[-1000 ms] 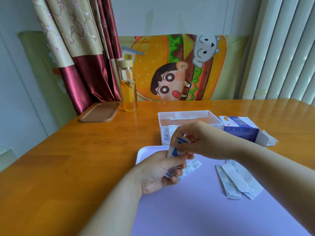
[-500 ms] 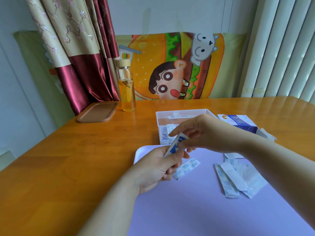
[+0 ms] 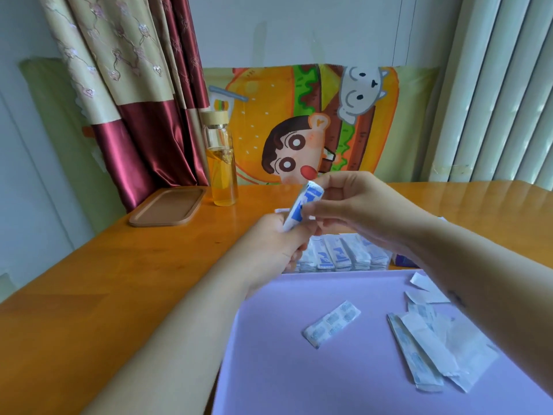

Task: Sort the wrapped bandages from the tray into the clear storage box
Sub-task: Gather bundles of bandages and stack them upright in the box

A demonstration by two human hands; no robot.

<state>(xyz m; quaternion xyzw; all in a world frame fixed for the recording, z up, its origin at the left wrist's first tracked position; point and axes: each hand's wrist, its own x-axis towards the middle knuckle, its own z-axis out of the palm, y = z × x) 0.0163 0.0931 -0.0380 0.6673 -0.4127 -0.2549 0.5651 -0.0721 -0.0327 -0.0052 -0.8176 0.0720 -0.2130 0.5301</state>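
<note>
**Square the bundle, then stand it in the box**

The bundle of wrapped bandages (image 3: 302, 205) is up in the air, tilted, over the clear storage box (image 3: 354, 262), which sits just past the 12 o'clock edge of the tray (image 3: 284, 369). The left hand (image 3: 269, 247) has its fingers curled round the bundle's lower end. The right hand (image 3: 359, 205) pinches the upper end between thumb and fingertips. Both are clamped on the same stack.

This looks like the tidying step before filing. Done well, the left hand keeps a firm hold low down while the right taps the top edges level, so no wrapper slides out. The box already shows rows of bandages standing on edge behind its front wall, so the bundle should probably go in upright beside them, in whatever gap is left. The hands hide that gap, so look before lowering. Loosen the pinch only once the lower edge touches the box floor, as thin paper wrappers are likely to fan apart if dropped.

More remains on the tray: one loose bandage (image 3: 330, 323) near its centre and a scattered pile (image 3: 428, 348) at 3 o'clock. On the counter (image 3: 119, 280), a glass bottle (image 3: 221, 163) and a brown lid (image 3: 167, 206) stand well clear at 10 o'clock.
</note>
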